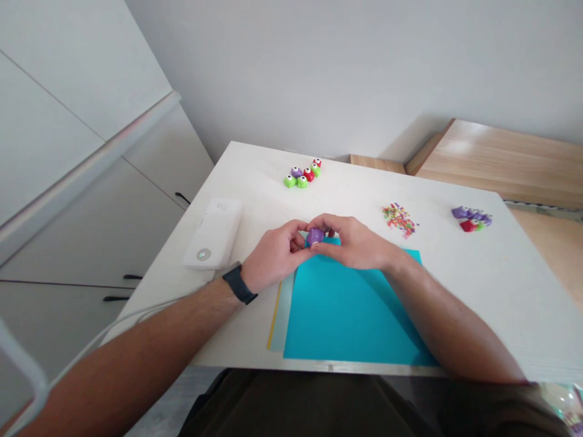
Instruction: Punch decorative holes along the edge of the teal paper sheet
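Observation:
Between the fingertips of both hands is a small purple craft punch, just over the far edge of a blue sheet of paper. My left hand pinches its left side, and a dark band circles that wrist. From the right, my right hand closes on the punch with thumb and fingers. Whether the sheet's edge sits in the punch's slot I cannot tell. Pale and yellow sheets show under the blue one's left side.
Green, red and purple punches stand at the back. More punches sit at the right, near a pile of coloured paper bits. A white device with a cable lies left. Wooden furniture adjoins the white table.

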`<action>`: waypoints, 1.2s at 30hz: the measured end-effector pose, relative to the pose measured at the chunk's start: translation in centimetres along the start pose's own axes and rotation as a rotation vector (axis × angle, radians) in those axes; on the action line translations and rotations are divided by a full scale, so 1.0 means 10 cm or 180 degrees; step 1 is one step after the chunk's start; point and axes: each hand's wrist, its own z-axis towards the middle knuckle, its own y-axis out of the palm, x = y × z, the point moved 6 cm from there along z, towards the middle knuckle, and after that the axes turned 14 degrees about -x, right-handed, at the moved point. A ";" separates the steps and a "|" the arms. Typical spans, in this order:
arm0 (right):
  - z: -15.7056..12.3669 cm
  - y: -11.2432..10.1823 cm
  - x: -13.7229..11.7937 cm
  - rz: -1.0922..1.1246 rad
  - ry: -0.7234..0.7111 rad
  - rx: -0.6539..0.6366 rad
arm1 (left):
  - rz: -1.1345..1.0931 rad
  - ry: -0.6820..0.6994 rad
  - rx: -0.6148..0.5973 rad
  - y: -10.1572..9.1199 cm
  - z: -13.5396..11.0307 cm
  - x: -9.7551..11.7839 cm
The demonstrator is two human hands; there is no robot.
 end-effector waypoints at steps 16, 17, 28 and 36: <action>0.01 0.03 -0.03 -0.0249 0.0028 0.0021 | 0.0078 0.0024 -0.0066 0.02 0.00 0.01; 0.01 0.03 -0.03 -0.0242 0.0029 0.0030 | 0.0089 0.0020 -0.0061 0.01 0.00 0.01; 0.02 0.03 -0.03 -0.0258 0.0086 0.0013 | 0.0101 0.0039 -0.0084 0.01 0.01 0.01; 0.00 0.02 -0.04 -0.0186 0.0119 0.0016 | 0.0093 0.0053 -0.0067 0.02 0.00 0.01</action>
